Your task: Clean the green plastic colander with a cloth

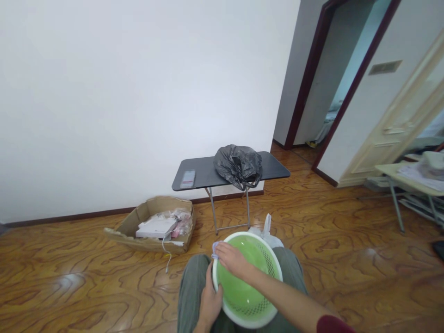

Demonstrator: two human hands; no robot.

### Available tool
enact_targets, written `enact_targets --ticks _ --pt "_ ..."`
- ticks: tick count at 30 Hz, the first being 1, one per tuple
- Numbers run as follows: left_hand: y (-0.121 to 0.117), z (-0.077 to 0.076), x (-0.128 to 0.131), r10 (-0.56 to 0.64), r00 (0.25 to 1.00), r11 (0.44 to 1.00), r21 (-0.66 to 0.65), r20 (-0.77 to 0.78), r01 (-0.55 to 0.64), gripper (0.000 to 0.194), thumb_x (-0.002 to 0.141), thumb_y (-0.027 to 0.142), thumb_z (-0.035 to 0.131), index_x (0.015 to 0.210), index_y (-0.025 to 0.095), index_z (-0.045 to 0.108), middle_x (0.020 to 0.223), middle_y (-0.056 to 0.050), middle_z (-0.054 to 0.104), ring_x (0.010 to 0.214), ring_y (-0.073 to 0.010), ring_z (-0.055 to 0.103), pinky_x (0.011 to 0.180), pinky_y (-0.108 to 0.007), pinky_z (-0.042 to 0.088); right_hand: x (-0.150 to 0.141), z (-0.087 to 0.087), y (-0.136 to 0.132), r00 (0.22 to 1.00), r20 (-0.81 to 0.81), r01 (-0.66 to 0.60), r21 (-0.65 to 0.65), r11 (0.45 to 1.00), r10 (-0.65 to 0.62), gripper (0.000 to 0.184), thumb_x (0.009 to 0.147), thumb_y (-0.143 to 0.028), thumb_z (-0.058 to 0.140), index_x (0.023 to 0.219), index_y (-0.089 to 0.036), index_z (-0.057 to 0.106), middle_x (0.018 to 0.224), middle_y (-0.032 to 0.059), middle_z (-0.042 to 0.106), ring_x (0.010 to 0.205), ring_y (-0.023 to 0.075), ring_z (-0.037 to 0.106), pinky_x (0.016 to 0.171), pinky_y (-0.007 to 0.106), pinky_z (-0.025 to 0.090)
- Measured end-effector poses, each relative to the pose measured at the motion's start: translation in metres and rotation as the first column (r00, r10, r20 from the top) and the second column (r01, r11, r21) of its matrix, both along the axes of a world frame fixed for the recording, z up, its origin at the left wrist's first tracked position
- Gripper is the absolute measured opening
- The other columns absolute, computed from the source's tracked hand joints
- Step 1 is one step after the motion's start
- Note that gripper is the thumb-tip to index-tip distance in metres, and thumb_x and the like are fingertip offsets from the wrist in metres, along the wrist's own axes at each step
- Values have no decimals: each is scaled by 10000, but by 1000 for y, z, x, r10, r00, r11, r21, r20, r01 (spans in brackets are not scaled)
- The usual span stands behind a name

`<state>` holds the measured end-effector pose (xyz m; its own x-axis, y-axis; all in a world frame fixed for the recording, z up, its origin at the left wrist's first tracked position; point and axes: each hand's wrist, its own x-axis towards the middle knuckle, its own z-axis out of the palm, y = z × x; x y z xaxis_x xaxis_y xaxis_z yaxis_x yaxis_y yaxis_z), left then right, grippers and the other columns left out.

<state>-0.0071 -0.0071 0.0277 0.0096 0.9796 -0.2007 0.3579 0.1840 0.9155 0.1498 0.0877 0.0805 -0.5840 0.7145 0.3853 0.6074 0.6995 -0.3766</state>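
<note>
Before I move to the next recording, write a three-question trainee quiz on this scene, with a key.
1. Which hand holds the pale cloth at the rim of the green basin?
2. True or false: the black plastic bag sits inside the green basin.
3. Fill in: left of the black table in the picture, a ____ stands on the wooden floor.

Key:
1. The right hand.
2. False; the black plastic bag lies on the black table.
3. Cardboard box.

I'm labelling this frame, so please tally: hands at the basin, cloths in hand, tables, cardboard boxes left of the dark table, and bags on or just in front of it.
Hands at the basin: 2, left hand, right hand
Cloths: 1, pale cloth
Tables: 2, dark table, pale table
Boxes: 1, cardboard box
Bags: 2, black bag, white bag
Total: 8
</note>
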Motion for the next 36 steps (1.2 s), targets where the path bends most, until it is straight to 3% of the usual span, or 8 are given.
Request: enact_targets --ticks 4,8,13,18,22,27,31,36 --pt "3 -8 -4 -24 1000 1000 -11 -3 24 779 895 282 528 1609 151 246 1456 -135 652 1266 -267 685 1069 -354 517 46 3 18 987 22 162 8 987 -162 419 916 -124 543 1311 -123 684 1335 155 727 1281 228 646 1157 407 513" --pt "4 -15 -5 -18 1000 999 31 -3 18 783 880 300 546 1599 151 274 1457 -136 649 1290 -271 667 1085 -367 509 100 0 21 935 -25 351 -42 935 -353 425 928 -145 516 1316 -163 689 1328 137 734 1267 242 661 1125 473 539" --pt "3 -17 -4 17 999 999 40 -27 -16 777 870 324 543 1590 162 300 1448 -130 657 1268 -289 678 1086 -404 513 146 -16 -14 825 -81 545 -145 826 -559 405 952 -217 498 1293 -165 711 1320 148 736 1248 252 675 1132 490 530" --pt "4 -14 -3 -9 999 1000 26 -54 10 822 875 371 511 1616 131 246 1506 -134 609 1323 -279 640 1117 -380 492 160 -26 -46 740 -112 637 -198 745 -663 421 981 -284 464 1283 -137 717 1330 166 727 1258 258 664 1151 491 512" --pt "2 -1 -1 2 998 1000 12 -63 -1 818 873 359 528 1619 154 263 1500 -115 619 1336 -280 630 1101 -367 504 151 -22 -35 716 -127 657 -208 725 -686 420 989 -298 447 1248 -134 734 1267 167 754 1194 268 687 1120 502 527" --pt "-4 21 3 10 998 1000 -4 -64 -10 830 884 304 572 1635 205 230 1362 -86 721 1288 -280 668 1066 -373 526 109 -4 3 765 -196 584 -189 789 -613 378 968 -240 482 1236 -158 736 1265 159 749 1214 265 665 1116 514 513" --pt "-4 30 5 8 999 1000 -7 -47 -8 861 865 280 623 1631 219 235 1394 -98 700 1272 -282 678 1081 -380 510 57 9 17 876 -164 429 -171 887 -454 356 946 -185 516 1227 -149 732 1264 154 742 1211 256 652 1111 488 516" --pt "-2 30 5 -1 999 1000 -12 -34 1 875 856 271 624 1634 224 225 1453 -101 659 1263 -279 684 1074 -376 514 1 9 8 987 -48 152 -73 986 -156 259 940 -184 561 1125 -158 740 1173 110 760 1143 217 656 1077 406 537"
